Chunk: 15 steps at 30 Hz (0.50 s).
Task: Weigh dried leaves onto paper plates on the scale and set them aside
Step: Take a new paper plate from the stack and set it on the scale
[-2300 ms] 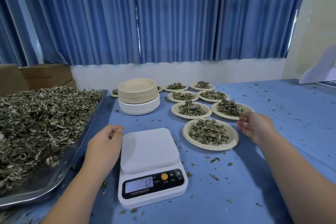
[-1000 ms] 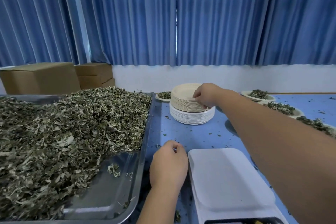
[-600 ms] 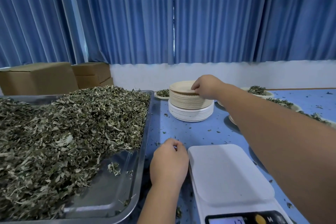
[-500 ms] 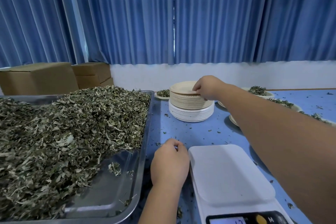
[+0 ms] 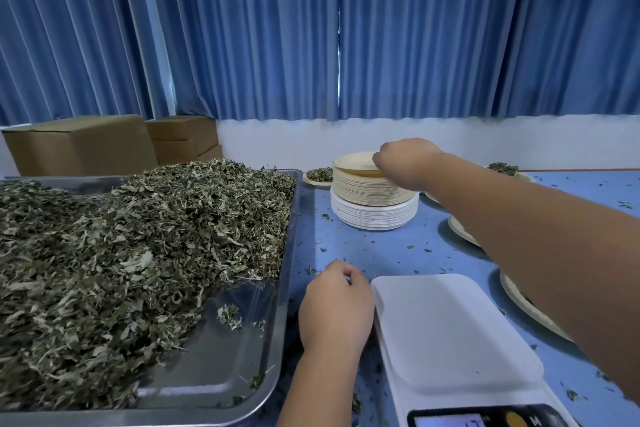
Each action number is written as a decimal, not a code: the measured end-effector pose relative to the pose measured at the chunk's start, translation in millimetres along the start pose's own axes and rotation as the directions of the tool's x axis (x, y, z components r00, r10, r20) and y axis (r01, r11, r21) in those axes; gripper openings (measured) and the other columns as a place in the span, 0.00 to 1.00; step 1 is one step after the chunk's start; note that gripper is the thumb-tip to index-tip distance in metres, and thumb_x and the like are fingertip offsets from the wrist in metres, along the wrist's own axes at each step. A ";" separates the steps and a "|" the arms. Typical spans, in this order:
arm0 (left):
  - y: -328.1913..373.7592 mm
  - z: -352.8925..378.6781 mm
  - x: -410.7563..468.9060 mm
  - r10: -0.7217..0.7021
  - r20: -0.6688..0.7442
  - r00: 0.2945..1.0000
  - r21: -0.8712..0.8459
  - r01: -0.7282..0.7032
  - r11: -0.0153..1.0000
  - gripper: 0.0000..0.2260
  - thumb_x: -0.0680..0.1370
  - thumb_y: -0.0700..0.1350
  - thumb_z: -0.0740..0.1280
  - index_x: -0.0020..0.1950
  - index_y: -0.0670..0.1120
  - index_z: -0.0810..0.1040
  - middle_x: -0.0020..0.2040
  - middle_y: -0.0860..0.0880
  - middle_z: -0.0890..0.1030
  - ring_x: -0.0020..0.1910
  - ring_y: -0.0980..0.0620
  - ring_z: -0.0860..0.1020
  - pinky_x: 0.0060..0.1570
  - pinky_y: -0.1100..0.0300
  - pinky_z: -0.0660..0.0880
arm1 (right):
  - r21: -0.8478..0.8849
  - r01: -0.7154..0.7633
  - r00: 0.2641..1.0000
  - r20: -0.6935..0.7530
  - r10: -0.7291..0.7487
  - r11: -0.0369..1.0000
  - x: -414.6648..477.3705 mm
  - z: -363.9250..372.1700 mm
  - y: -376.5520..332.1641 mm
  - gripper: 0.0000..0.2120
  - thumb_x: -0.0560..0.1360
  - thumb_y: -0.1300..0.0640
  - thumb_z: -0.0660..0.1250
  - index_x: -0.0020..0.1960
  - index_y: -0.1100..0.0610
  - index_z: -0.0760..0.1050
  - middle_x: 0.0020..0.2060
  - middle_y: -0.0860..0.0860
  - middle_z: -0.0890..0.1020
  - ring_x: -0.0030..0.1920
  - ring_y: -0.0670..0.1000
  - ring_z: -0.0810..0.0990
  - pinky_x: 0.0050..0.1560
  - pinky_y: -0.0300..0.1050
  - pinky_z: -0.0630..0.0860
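Head cam: one tray heaped with leaves, one scale, one plate stack and two hands. At least four filled plates sit around the stack, most of them half hidden by the right arm. The right hand reaches to the far side of the table and pinches the top plate by its right rim. That edge is tipped up while the left edge sits on the stack. The left hand is a loose fist between tray and scale, nothing visible in it.
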<state>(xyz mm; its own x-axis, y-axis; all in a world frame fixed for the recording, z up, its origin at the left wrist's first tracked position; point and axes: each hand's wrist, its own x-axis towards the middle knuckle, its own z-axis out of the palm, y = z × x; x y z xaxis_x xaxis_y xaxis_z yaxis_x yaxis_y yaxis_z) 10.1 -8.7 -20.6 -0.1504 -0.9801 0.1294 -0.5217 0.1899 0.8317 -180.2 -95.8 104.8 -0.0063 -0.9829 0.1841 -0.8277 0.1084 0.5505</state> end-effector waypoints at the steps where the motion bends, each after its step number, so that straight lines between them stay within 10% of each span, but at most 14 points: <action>1: -0.1 0.0 0.0 0.001 -0.001 1.000 0.002 -0.001 1.000 0.07 0.79 0.49 0.59 0.47 0.57 0.76 0.38 0.62 0.70 0.42 0.57 0.75 0.36 0.62 0.71 | -0.007 0.005 1.000 -0.011 -0.005 1.000 -0.1 -0.9 -0.1 0.06 0.76 0.65 0.60 0.48 0.56 0.67 0.41 0.51 0.68 0.41 0.54 0.72 0.39 0.46 0.69; 6: 0.4 -0.5 -0.3 0.005 0.004 1.000 0.003 -0.005 1.000 0.07 0.79 0.49 0.59 0.47 0.57 0.75 0.38 0.62 0.70 0.42 0.57 0.76 0.37 0.61 0.73 | 0.322 -0.158 0.984 -0.030 0.176 0.934 -2.3 -1.6 -0.3 0.07 0.77 0.60 0.60 0.52 0.61 0.73 0.42 0.54 0.72 0.41 0.55 0.73 0.38 0.45 0.69; 15: -1.4 1.4 1.0 0.015 0.004 1.000 0.018 -0.015 1.000 0.06 0.80 0.50 0.59 0.47 0.57 0.75 0.37 0.62 0.71 0.40 0.60 0.74 0.34 0.63 0.70 | 0.913 -0.226 0.855 0.019 0.518 0.340 -15.3 22.1 3.7 0.06 0.73 0.64 0.63 0.45 0.59 0.79 0.43 0.53 0.82 0.41 0.50 0.76 0.35 0.40 0.70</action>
<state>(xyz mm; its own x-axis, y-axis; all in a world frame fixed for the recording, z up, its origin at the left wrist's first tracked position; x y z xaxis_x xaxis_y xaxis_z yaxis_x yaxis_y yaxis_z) 9.5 -9.9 -22.4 -0.1614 -0.9770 0.1395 -0.5344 0.2053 0.8199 -195.5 -83.6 86.0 -0.4449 -0.7869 0.4276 -0.7922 0.1231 -0.5978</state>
